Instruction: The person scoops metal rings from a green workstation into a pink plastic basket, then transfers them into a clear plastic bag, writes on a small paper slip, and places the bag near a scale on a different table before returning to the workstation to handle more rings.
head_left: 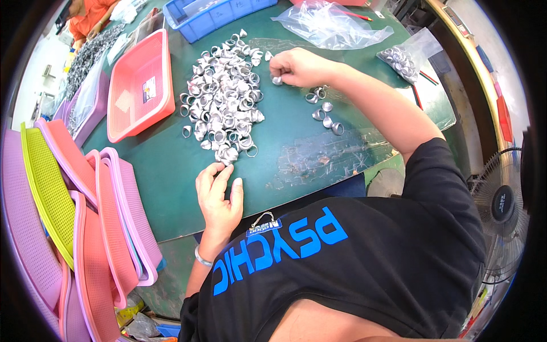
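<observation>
A heap of silver-grey metal rings [219, 97] lies on the green table. My left hand [219, 199] is at the heap's near end, its fingers apart and the fingertips against the closest rings. Beyond the heap's right side, my right hand [305, 67] is closed, thumb and fingers pinched at a single ring [277, 81]. Another loose piece [268, 56] lies just past those fingers. Several separate rings [327, 121] are scattered below my right forearm. The right palm is turned away, so what else it may hold is hidden.
A coral basket [139, 122] stands left of the heap, a blue crate [219, 17] behind it. Clear plastic bags [333, 25] and a bag of rings [400, 62] lie at the right. Stacked baskets [48, 188] crowd the left; a fan [501, 202] stands right. Another person [91, 20] sits far left.
</observation>
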A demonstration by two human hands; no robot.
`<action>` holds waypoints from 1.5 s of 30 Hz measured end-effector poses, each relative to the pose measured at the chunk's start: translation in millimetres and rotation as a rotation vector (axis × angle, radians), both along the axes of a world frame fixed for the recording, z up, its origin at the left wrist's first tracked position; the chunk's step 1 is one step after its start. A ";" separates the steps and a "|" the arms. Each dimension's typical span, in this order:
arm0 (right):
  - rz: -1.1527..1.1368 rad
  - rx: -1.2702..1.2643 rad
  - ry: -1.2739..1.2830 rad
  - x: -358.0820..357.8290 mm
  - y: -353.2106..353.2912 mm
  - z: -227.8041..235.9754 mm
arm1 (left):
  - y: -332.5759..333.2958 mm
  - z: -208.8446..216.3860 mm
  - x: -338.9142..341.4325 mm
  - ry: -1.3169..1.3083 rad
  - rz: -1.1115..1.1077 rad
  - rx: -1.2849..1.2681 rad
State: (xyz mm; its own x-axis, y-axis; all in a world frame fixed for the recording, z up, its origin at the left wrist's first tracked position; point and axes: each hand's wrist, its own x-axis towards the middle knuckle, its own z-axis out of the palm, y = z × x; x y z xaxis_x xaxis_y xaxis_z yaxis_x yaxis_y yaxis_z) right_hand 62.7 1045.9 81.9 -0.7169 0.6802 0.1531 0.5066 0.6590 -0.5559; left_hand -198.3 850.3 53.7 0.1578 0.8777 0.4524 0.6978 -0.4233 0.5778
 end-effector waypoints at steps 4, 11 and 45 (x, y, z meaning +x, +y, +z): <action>0.078 -0.059 -0.431 23.7 -2.1 27.8 | 0.3 2.2 1.8 -0.004 0.004 -0.004; 0.157 0.165 -0.281 -11.7 -2.7 34.0 | -0.4 0.8 0.5 -0.007 0.014 -0.006; -0.374 0.312 -0.094 -35.8 26.0 -18.7 | 2.3 2.2 0.5 -0.011 0.000 -0.020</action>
State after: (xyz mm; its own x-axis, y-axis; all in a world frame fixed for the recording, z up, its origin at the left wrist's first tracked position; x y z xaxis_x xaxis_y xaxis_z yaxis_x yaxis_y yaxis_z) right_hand 27.0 1071.9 63.2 -0.4533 0.8254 0.3364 0.7785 0.5504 -0.3015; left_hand -197.8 852.6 55.9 0.1533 0.8865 0.4366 0.6916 -0.4118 0.5934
